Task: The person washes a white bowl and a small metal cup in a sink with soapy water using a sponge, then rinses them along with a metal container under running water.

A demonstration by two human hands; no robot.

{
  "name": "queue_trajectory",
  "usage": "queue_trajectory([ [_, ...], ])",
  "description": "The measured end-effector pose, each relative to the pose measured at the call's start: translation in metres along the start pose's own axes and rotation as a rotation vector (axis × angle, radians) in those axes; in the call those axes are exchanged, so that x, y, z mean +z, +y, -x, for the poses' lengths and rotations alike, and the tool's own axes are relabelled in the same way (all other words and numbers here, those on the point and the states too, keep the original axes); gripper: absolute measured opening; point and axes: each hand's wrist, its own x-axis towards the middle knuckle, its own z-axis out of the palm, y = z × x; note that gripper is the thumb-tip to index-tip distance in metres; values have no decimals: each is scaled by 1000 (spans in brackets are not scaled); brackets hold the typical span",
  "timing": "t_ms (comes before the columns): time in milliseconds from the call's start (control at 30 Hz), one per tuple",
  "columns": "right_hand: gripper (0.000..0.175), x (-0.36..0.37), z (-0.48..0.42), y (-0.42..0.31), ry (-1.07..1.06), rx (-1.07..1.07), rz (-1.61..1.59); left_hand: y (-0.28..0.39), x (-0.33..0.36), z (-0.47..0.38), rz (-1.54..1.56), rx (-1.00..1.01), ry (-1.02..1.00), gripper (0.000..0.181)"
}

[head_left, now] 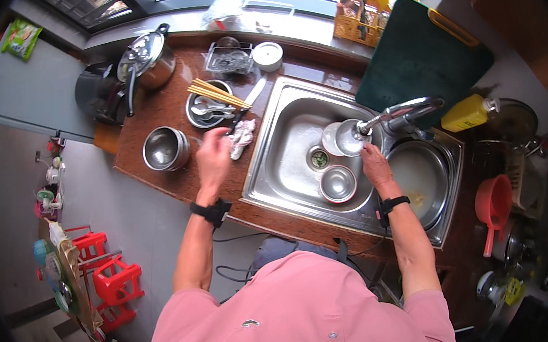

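My right hand [376,165] grips the near rim of a metal bowl [349,141] under the faucet's spout [363,127]. Partly behind that bowl, a second bowl [329,139] rests in the stainless steel sink [285,154]. Another metal bowl [338,184] lies nearer me, beside the drain strainer [319,159], which has green scraps in it. My left hand [213,155] is over the counter with nothing visible in it, its fingers loosely bent and apart. To its left are stacked metal bowls [162,149]; a crumpled cloth [243,138] lies to its right.
A bowl of spoons [209,108] with chopsticks [217,94] across it stands behind my left hand, beside a knife [256,92]. A pressure cooker [147,58] is at the back left. A large basin [419,179] of cloudy water fills the right sink, below a green cutting board [418,53].
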Motion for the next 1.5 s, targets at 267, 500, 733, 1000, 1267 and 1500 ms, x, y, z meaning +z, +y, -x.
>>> queue_trajectory([
  [267, 23, -8, 11, -18, 92, -125, 111, -24, 216, 3, 108, -418, -1054, 80],
  [500, 40, -33, -16, -74, 365, 248, -296, -74, 281, 49, -84, -171, -488, 43],
  [733, 35, 51, -16, -6, 113, 1051, -577, -20, 302, 41, -48, -190, -517, 26],
  [1000, 37, 79, -32, -26, 421, 1286, -1619, -17, 317, 69, 582, -1006, -666, 45],
  [1267, 12, 70, -38, 3, 275, 944, -1002, -42, 311, 27, 126, -31, -659, 55],
  [1500, 26, 43, -37, -7, 273, 690, -435, -31, 309, 20, -167, -104, -708, 32],
])
